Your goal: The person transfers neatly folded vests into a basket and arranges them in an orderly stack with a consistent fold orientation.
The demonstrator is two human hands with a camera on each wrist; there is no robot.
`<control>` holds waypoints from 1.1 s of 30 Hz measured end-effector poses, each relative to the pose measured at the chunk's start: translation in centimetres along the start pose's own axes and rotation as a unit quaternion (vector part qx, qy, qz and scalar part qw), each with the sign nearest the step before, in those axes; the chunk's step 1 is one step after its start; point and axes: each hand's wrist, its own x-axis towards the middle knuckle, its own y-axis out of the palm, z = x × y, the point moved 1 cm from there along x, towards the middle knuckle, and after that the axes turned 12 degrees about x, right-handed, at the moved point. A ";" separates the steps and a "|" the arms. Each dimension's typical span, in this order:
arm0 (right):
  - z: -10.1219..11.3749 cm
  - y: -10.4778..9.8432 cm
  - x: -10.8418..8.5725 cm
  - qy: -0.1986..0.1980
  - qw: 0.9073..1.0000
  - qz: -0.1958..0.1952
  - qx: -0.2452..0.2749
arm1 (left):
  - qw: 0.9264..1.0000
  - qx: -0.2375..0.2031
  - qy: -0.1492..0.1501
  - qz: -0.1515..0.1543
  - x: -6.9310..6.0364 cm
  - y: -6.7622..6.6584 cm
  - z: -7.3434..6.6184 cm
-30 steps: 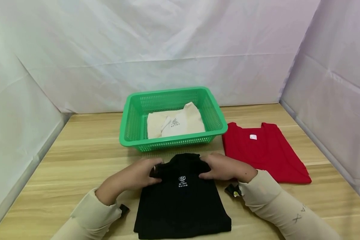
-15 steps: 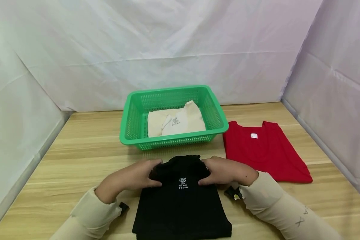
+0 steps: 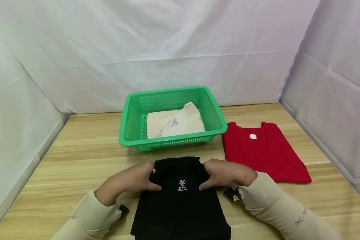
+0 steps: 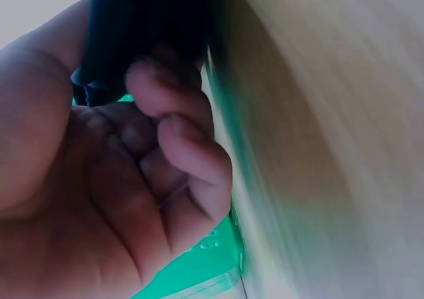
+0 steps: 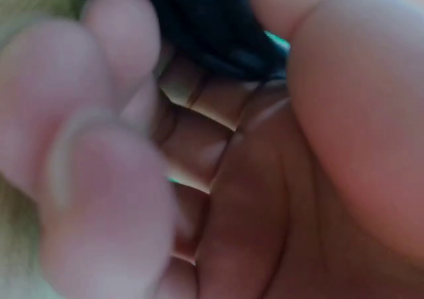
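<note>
A folded black garment (image 3: 181, 210) with a small white print lies at the front centre in the head view. My left hand (image 3: 135, 178) grips its upper left edge, thumb on top. On the opposite side my right hand (image 3: 225, 172) pinches the upper right edge, its thumb also on the front. The left wrist view has the dark cloth (image 4: 146, 20) between the thumb and the curled fingers of the left hand (image 4: 126, 166). Dark cloth (image 5: 212, 27) also lies between thumb and fingers of the right hand (image 5: 245, 173).
A green basket (image 3: 174, 140) stands behind the black garment, with a folded cream garment (image 3: 195, 120) inside. To the right, a folded red garment (image 3: 264, 150) lies on the wooden table (image 3: 78, 150). White cloth walls (image 3: 174, 43) stand at the back and both sides.
The black garment's top edge has flattened out and widened, and sits slightly nearer the front. Both hands have shifted slightly nearer the front, still holding the cloth.
</note>
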 end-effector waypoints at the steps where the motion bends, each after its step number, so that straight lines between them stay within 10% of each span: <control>1: 0.0 0.0 0.0 0.002 1.000 0.002 0.000 | 1.000 -0.004 0.001 0.003 0.0 0.0 0.0; 19: 1.2 -0.7 -1.7 -0.026 0.998 0.030 0.039 | 0.998 -0.016 0.007 0.061 -0.9 -0.7 -0.6; 26: 1.9 -1.5 -2.6 -0.044 0.997 0.028 0.051 | 0.994 -0.062 0.071 0.049 -1.8 -1.8 -0.9; 33: 2.1 -2.1 -3.1 -0.063 0.997 0.009 0.046 | 0.994 -0.078 0.072 0.034 -2.4 -2.7 -0.9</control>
